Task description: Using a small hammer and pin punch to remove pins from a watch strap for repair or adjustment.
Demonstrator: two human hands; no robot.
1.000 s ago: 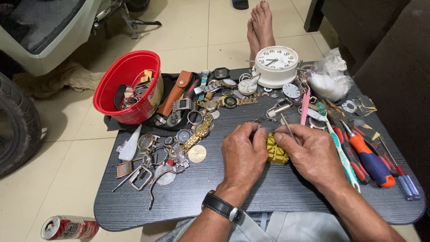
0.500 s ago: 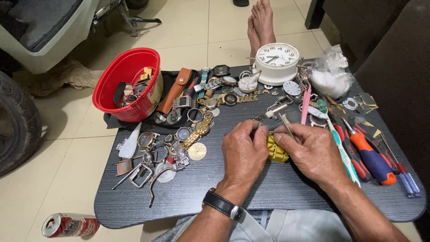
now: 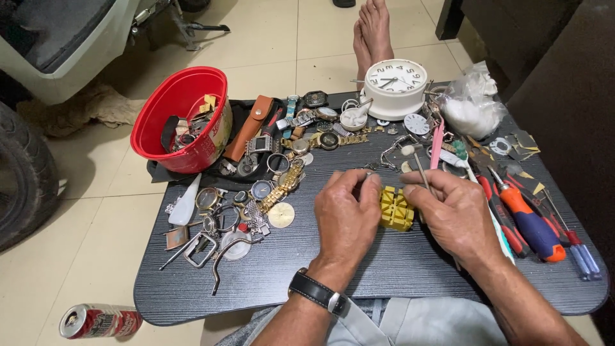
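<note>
My left hand [image 3: 346, 214], with a black watch on its wrist, rests on the dark table [image 3: 269, 282], its fingers curled against the left side of a small yellow plastic holder block [image 3: 395, 209]. My right hand [image 3: 451, 214] is on the block's right side and pinches a thin metal tool [image 3: 419, 168] that points up and away. What sits in the block is hidden by my fingers.
A red bucket [image 3: 182, 118] of parts stands at the back left. Watches, cases and straps [image 3: 275, 173] lie left of my hands. A white clock [image 3: 395, 86], a plastic bag [image 3: 473, 102] and screwdrivers [image 3: 528, 221] are on the right. A can [image 3: 99, 320] lies on the floor; bare feet [image 3: 373, 29] beyond.
The hands have stayed around the yellow block with only small finger shifts. The view has drifted slightly.
</note>
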